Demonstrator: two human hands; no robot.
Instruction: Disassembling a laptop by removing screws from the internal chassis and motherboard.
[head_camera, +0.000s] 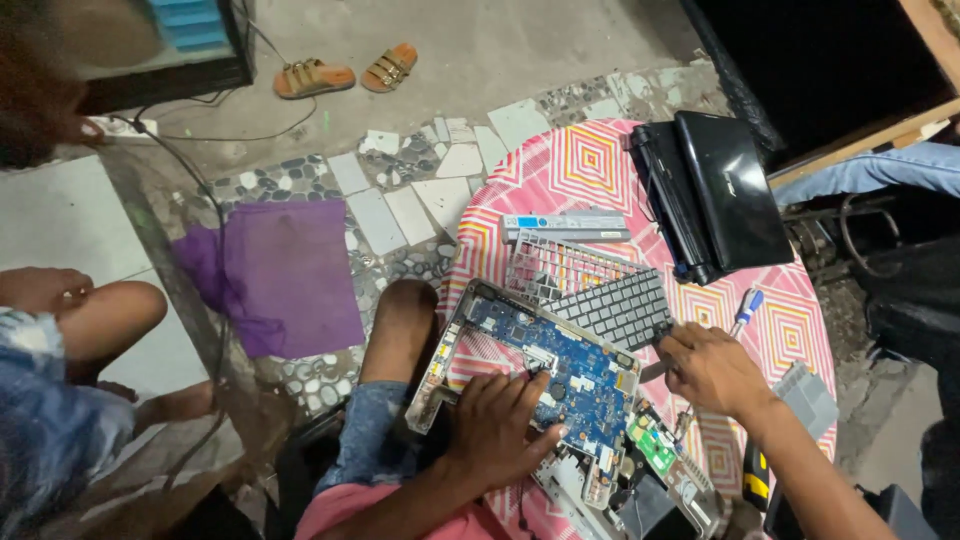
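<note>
An opened laptop base (452, 345) with a blue circuit board (570, 370) lies at the near edge of a round table (590, 160) covered in a pink patterned cloth. My left hand (495, 430) rests flat on the board's near side, fingers spread. My right hand (712, 368) sits at the board's right edge, fingers curled around a thin dark tool that I cannot make out. A loose grey keyboard (617, 307) lies just beyond the board, next to a bare keyboard frame (545, 265).
A closed black laptop (722, 190) and a grey battery bar (565, 225) lie farther back. A blue-handled screwdriver (745, 308) and a grey block (808, 398) sit right. Another person's knee (95, 315) is left, a purple cloth (280, 270) and sandals (345, 72) on the floor.
</note>
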